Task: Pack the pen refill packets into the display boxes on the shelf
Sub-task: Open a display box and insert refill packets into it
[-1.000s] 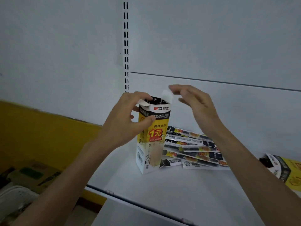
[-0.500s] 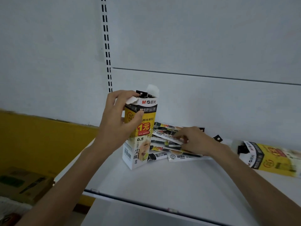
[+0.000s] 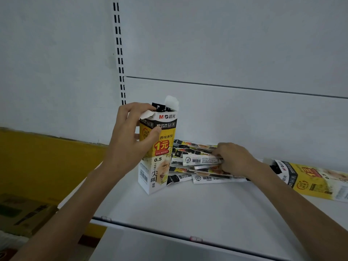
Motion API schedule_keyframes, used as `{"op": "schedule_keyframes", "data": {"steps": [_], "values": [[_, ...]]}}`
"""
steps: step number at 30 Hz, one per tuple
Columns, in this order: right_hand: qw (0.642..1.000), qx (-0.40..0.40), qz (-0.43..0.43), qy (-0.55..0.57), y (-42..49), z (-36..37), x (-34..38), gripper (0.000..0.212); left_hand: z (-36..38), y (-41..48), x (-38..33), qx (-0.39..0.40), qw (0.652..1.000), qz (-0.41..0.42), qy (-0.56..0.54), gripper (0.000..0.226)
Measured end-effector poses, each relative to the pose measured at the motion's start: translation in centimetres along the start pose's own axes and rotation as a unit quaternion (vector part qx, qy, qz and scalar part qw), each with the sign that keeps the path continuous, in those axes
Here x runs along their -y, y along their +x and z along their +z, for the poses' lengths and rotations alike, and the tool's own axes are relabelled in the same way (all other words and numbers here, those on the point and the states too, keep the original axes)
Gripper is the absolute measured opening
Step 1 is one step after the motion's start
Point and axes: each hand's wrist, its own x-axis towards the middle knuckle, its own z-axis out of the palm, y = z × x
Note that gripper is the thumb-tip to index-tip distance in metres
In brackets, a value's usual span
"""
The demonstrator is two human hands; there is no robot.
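Observation:
A tall yellow, white and black display box [image 3: 160, 159] stands upright on the white shelf [image 3: 197, 208], its top flaps open and black packet ends showing inside. My left hand [image 3: 131, 140] grips its upper left side, thumb across the front. To its right lies a loose pile of pen refill packets [image 3: 190, 178]. My right hand [image 3: 235, 161] rests on the pile and pinches one white packet [image 3: 199, 160] with a barcode, lifted slightly above the others.
A second display box [image 3: 310, 179] lies on its side at the shelf's right end. The shelf back panel and a slotted upright [image 3: 119, 53] rise behind. Cardboard boxes [image 3: 22, 213] sit on the floor at lower left, below a yellow wall band.
My right hand came down from the box's top flap to the packet pile and took hold of one packet. The left hand kept its grip on the upright box.

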Motion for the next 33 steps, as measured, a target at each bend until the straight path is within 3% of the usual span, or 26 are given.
{"op": "schedule_keyframes", "data": {"steps": [7,11,15,18,24,26,28,31,33], "values": [[0.975,-0.203,-0.037,0.081,-0.5,0.1,0.9,0.02,0.0,0.1,0.0,0.005,1.0,-0.005,0.003,0.034],[0.947,-0.282,-0.069,0.137,-0.2,0.7,1.5,0.035,-0.1,0.1,0.0,0.005,1.0,-0.003,0.002,0.036],[0.926,-0.308,-0.051,0.214,0.2,1.0,2.1,0.024,-0.2,0.1,0.1,0.01,1.0,-0.003,0.008,0.036],[0.912,-0.299,-0.1,0.263,0.1,0.8,1.7,0.02,-0.3,0.4,0.0,0.018,1.0,-0.005,0.016,0.035],[0.94,-0.17,-0.114,0.272,-0.1,1.3,1.9,0.049,-0.8,1.3,-0.4,0.038,0.997,0.011,0.063,0.042],[0.918,-0.146,-0.089,0.357,-0.4,1.1,2.4,0.048,-0.8,1.5,-0.6,0.039,0.996,0.005,0.075,0.043],[0.873,-0.17,-0.048,0.455,-0.6,0.4,2.7,0.034,-0.8,1.6,-0.8,0.037,0.996,0.002,0.084,0.042],[0.846,-0.231,-0.026,0.479,-0.7,-0.7,3.0,0.019,-1.0,1.7,-1.0,0.026,0.996,-0.003,0.091,0.044],[0.837,-0.255,-0.027,0.483,-0.8,-1.6,3.2,0.023,-1.1,1.8,-1.1,0.014,0.995,-0.016,0.095,0.052]]}}
